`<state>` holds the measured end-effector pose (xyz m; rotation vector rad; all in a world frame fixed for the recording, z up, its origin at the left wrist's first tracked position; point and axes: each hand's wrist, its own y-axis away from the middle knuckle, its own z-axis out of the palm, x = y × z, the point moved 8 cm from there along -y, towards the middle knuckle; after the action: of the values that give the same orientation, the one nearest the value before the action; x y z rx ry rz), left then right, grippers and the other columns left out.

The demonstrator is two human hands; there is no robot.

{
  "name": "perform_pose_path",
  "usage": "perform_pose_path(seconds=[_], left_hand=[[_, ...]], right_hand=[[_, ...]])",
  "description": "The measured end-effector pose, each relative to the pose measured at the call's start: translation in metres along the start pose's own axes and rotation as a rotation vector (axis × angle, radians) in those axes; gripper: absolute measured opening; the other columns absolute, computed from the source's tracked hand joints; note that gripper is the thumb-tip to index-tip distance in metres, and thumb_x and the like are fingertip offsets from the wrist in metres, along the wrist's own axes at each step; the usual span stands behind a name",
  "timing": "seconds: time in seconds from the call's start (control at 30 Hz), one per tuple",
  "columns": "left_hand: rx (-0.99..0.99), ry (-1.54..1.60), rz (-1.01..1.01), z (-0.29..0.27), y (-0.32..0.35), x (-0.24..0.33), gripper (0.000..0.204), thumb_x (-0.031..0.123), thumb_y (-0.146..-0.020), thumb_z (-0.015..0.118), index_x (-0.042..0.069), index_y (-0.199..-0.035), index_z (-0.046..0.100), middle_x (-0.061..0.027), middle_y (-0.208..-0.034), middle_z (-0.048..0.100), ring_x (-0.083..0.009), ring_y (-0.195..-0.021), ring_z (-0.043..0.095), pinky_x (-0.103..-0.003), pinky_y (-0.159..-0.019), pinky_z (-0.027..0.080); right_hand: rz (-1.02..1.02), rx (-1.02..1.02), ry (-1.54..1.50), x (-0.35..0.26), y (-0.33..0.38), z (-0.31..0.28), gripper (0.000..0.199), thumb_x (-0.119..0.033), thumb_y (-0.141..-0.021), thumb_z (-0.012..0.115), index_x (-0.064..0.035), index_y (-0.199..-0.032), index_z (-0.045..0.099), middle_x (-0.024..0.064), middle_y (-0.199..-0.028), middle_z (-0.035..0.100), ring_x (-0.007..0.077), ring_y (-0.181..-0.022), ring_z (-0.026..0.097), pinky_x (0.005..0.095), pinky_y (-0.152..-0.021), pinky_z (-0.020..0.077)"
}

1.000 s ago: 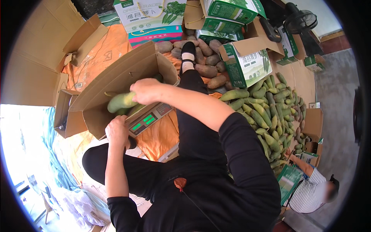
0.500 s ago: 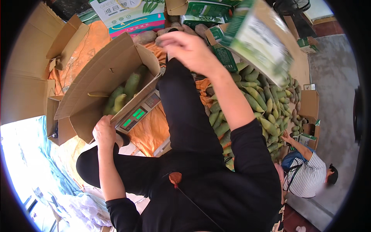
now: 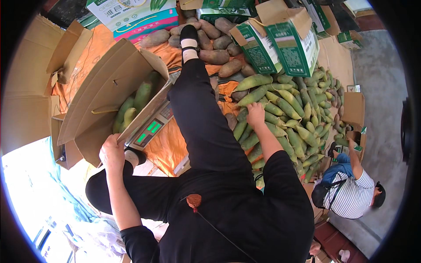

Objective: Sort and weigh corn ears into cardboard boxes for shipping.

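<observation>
My left hand [image 3: 112, 151] is closed on the near corner of an open cardboard box [image 3: 94, 87]. Several green radishes [image 3: 143, 94] lie inside that box. It sits tilted on a scale [image 3: 151, 129] with a lit green display. To the right, my right hand [image 3: 255, 115] reaches into a heap of green radishes [image 3: 287, 103], its fingers curled against a long green radish [image 3: 253, 96] at the heap's near left edge. My palm and part of the grip are hidden from above.
Green and white cartons [image 3: 291, 46] stand open behind the heap. Reddish-brown tubers [image 3: 215, 57] lie around my outstretched foot [image 3: 189, 37]. A white and pink carton [image 3: 136, 19] stands at the back left. Another person [image 3: 348, 193] in a striped shirt works at the right, near a cardboard box [image 3: 353, 107].
My right hand has come down from above my leg to the radish heap. The green carton that was blurred in mid-air now rests beside another carton. My left hand stays on the box.
</observation>
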<state>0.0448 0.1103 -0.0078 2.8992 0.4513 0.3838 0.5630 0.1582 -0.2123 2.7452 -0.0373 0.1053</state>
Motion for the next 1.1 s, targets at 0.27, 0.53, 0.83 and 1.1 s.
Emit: perform_pose_path(seconds=[0.27, 0.53, 0.83, 1.1], left_hand=[[0.017, 0.010, 0.004, -0.001, -0.001, 0.000, 0.015, 0.012, -0.078, 0.065, 0.010, -0.092, 0.068, -0.0110, -0.086, 0.064, -0.0320, -0.083, 0.062, -0.040, -0.072, 0.049], [-0.007, -0.042, -0.014, 0.002, 0.001, -0.006, 0.016, 0.012, -0.078, 0.062, 0.012, -0.093, 0.068, -0.0102, -0.089, 0.064, -0.0313, -0.087, 0.063, -0.042, -0.075, 0.050], [0.002, -0.019, 0.043, 0.003, 0.004, -0.002, 0.014, 0.011, -0.078, 0.063, 0.012, -0.092, 0.068, -0.0083, -0.088, 0.064, -0.0280, -0.086, 0.063, -0.040, -0.074, 0.051], [0.016, -0.069, 0.053, 0.002, 0.003, -0.005, 0.011, 0.013, -0.079, 0.063, 0.011, -0.089, 0.066, -0.0084, -0.086, 0.063, -0.0281, -0.084, 0.063, -0.041, -0.073, 0.051]], right_hand=[[-0.193, -0.062, 0.361, -0.012, 0.005, -0.004, 0.023, -0.014, -0.084, 0.053, -0.0186, -0.105, 0.061, 0.0041, -0.108, 0.051, 0.0221, -0.109, 0.047, 0.0427, -0.088, 0.0386], [-0.227, 0.063, 0.171, -0.012, 0.010, -0.014, 0.045, -0.016, -0.068, 0.074, -0.0170, -0.109, 0.056, 0.0043, -0.109, 0.054, 0.0236, -0.112, 0.049, 0.0445, -0.089, 0.0400], [-0.207, 0.397, -0.406, -0.023, -0.014, -0.150, 0.064, -0.016, -0.066, 0.078, -0.0080, -0.123, 0.052, 0.0113, -0.116, 0.057, 0.0325, -0.107, 0.052, 0.0417, -0.089, 0.0423], [-0.689, 0.513, -0.998, -0.163, 0.040, -0.361, 0.054, -0.008, -0.070, 0.075, -0.0021, -0.120, 0.054, 0.0107, -0.115, 0.057, 0.0262, -0.108, 0.052, 0.0349, -0.095, 0.0393]])
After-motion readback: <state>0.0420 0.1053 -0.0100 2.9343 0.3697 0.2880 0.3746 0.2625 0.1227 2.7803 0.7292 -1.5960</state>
